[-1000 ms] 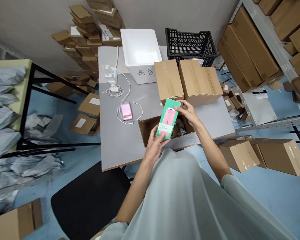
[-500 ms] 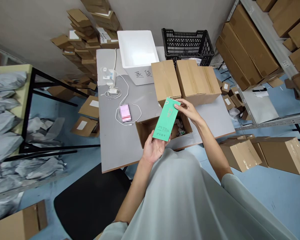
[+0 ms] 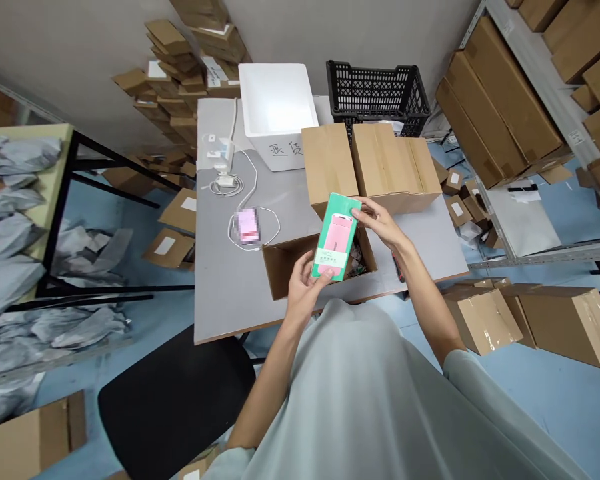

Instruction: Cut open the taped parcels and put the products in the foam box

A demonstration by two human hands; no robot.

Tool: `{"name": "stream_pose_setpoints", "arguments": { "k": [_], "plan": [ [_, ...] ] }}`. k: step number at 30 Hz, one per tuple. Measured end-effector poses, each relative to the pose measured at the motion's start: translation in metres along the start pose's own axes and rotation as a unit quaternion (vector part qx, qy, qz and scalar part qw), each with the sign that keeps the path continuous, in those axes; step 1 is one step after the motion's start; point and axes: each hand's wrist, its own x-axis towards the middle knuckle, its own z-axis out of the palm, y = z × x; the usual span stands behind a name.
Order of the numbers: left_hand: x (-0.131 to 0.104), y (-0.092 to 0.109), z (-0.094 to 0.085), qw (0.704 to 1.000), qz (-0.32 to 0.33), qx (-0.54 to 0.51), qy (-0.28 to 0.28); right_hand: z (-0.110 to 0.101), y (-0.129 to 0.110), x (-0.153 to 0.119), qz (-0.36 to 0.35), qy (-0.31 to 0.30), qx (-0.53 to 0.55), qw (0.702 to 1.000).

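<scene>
Between both hands is a green product box (image 3: 338, 230), its face printed with a pink device and a pale label band. My left hand (image 3: 304, 285) grips the lower left corner, thumb on the front. At the upper right edge, my right hand (image 3: 379, 223) pinches the box. Below it stands an open cardboard box (image 3: 281, 270) at the table's front edge, with crumpled material (image 3: 356, 260) partly visible inside. A dark and red object (image 3: 398, 268) lies by my right forearm, partly hidden.
On the grey table (image 3: 230, 280) are a pixelated pink item (image 3: 249, 225), white cables (image 3: 229, 185), a power strip (image 3: 223, 157) and a white foam bin (image 3: 280, 120). Closed cartons (image 3: 393, 163) and a black crate (image 3: 377, 93) stand behind. A black chair (image 3: 177, 400) is at the left.
The green box has been turned over, from its text-printed side to the side with the pink picture. My left thumb now lies across its front. The open carton appears shifted slightly left.
</scene>
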Motion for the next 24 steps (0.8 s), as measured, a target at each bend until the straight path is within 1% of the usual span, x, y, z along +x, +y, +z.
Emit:
{"name": "stream_pose_setpoints", "arguments": {
  "k": [3, 6, 8, 10, 12, 13, 15, 17, 20, 24],
  "plan": [
    [0.006, -0.008, 0.004, 0.999, -0.002, -0.025, 0.039, 0.001, -0.007, -0.005, -0.039, -0.009, -0.007, 0.999],
    [0.021, -0.010, 0.003, 0.994, 0.004, -0.092, 0.058, 0.017, -0.012, -0.023, -0.103, 0.008, -0.066, 0.992],
    [0.032, -0.006, 0.000, 0.990, 0.014, -0.128, 0.059, 0.031, -0.010, -0.042, -0.157, 0.005, -0.132, 0.979],
    [0.041, 0.001, -0.004, 0.987, 0.013, -0.149, 0.062, 0.043, -0.004, -0.060, -0.204, -0.027, -0.190, 0.960],
    [0.046, 0.009, -0.009, 0.986, 0.004, -0.156, 0.065, 0.051, 0.004, -0.071, -0.238, -0.057, -0.224, 0.943],
    [0.047, 0.013, -0.012, 0.986, 0.001, -0.155, 0.066, 0.053, 0.008, -0.074, -0.251, -0.062, -0.231, 0.938],
    [0.046, 0.020, -0.017, 0.988, 0.003, -0.142, 0.061, 0.056, 0.012, -0.072, -0.271, -0.051, -0.231, 0.933],
    [0.043, 0.027, -0.021, 0.991, 0.014, -0.125, 0.048, 0.057, 0.010, -0.064, -0.271, -0.023, -0.221, 0.937],
    [0.042, 0.036, -0.030, 0.995, 0.016, -0.102, 0.018, 0.058, -0.001, -0.044, -0.223, 0.025, -0.194, 0.955],
    [0.054, 0.050, -0.046, 0.995, -0.012, -0.097, -0.003, 0.063, -0.017, -0.008, -0.160, 0.066, -0.140, 0.975]
  ]
}}
